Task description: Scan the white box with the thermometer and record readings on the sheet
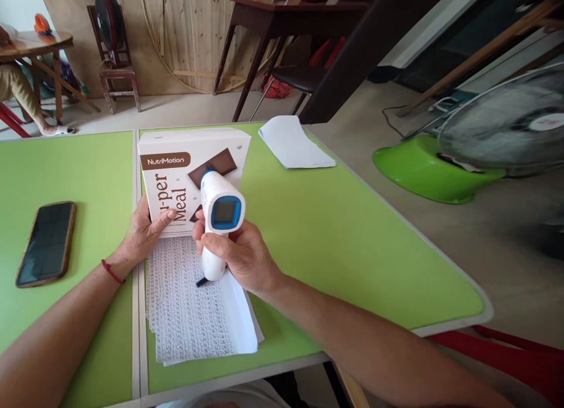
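Thermometer gun [222, 199], white with blue-rimmed screen, is clenched in the right hand [251, 258], nose toward the front of the NutriMotion box [176, 142]; can't tell if the 2 touch. Left hand [143, 232] pinches the box's lower left edge, thumb on the front. Box stands at the far end of the printed sheets [187, 314] on the green table [352, 249]. Phone [47, 243] lies left, white paper [293, 142] beyond to the right. Fan [493, 117] is past the table's right edge.
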A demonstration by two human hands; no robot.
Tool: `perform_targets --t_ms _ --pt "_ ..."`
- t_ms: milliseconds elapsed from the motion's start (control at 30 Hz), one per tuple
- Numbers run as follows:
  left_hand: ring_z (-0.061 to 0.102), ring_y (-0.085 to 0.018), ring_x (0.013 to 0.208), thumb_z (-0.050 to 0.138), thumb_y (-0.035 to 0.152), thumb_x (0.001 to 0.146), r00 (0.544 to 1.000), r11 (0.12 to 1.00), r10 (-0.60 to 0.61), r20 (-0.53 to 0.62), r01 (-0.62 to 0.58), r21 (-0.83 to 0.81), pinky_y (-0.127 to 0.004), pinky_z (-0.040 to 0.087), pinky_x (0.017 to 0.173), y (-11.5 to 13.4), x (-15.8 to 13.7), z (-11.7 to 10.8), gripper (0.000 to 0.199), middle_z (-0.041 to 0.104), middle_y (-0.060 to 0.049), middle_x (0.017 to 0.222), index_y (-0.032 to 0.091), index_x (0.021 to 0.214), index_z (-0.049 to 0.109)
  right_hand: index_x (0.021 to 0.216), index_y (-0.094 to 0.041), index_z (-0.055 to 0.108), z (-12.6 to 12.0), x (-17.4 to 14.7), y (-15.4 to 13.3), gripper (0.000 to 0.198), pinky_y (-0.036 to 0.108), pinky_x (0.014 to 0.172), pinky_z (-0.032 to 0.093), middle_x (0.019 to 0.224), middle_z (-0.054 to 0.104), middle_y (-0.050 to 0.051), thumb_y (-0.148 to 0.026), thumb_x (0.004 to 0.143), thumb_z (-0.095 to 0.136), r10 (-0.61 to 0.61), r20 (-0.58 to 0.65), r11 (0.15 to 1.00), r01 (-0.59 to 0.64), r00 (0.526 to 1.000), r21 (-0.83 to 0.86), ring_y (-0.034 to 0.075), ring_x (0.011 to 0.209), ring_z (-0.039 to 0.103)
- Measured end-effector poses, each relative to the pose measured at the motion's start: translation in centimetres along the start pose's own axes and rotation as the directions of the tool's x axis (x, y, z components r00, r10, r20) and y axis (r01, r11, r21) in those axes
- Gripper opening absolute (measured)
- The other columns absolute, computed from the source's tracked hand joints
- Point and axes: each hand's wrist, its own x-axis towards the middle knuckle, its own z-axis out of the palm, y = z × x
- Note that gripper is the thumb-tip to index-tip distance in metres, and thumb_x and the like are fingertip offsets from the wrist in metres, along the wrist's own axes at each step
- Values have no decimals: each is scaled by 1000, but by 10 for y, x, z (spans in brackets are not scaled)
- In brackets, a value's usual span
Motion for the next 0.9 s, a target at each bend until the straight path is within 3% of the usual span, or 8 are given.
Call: perform_targets --t_ms 633,767,900 --pt "59 -25 89 58 45 89 999 996 18 26 -16 -89 -39 51 77 3 1 1 36 61 -10 103 17 110 50 89 -21 58 -4 -1 1 22 29 55 44 74 56 -2 -32 73 69 -45 29 998 46 999 -43 10 58 50" --pt "58 -27 99 56 45 90 999 998 22 27 -21 -59 -43 50 84 5 0 0 39 60 -12 111 17 117 49 93 -23 63 -27 -4 -24 19 30 60 50 80 62 0 -27 75 69 -173 113 968 190 978 -164 12 67 56" --pt "56 -29 108 54 45 92 999 999 31 28 -30 -30 -47 47 93 7 0 -1 42 58 -13 120 17 122 48 102 -28 68 -77 1 -47 35 37 80 55 97 68 1 -23 68 78 -232 256 850 324 938 -415 18 88 63"
